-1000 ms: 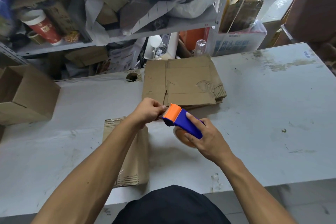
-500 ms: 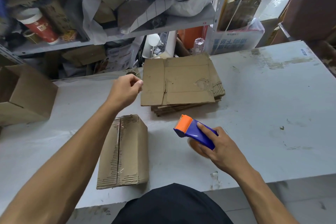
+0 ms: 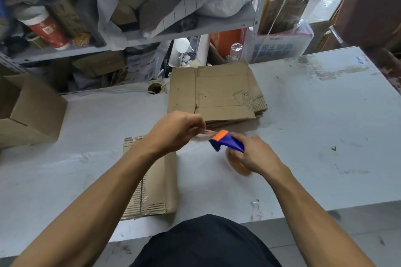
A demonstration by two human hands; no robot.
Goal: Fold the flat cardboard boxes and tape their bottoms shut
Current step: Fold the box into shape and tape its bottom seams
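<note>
Both forearms are reached in from 6 o'clock over the grey table (image 3: 314,119), meeting near frame centre. The left hand (image 3: 175,130) is held knuckles up, fingers curled, thumb and fingertips pinched on a thin strip of tape (image 3: 207,132) at the mouth of the tape dispenser (image 3: 226,142). The right hand (image 3: 257,157) is wrapped around the blue body of the dispenser, orange end pointed toward 10 o'clock; the brown roll below the palm is motion-blurred and mostly covered by the fingers. The strip itself is hard to make out, so whether it is fully gripped or only touched cannot be told with certainty.

A folded box (image 3: 160,184) is lying on the table at 7 o'clock of the hands, its far end hidden under the left wrist; clear tape along its seam is only faintly seen. A stack of flat cardboard (image 3: 219,93) is lying at 12 o'clock, just beyond the hands. An assembled open box (image 3: 32,110) is cut off at the 9 o'clock frame edge. A cluttered shelf (image 3: 195,28) is seen behind the table.
</note>
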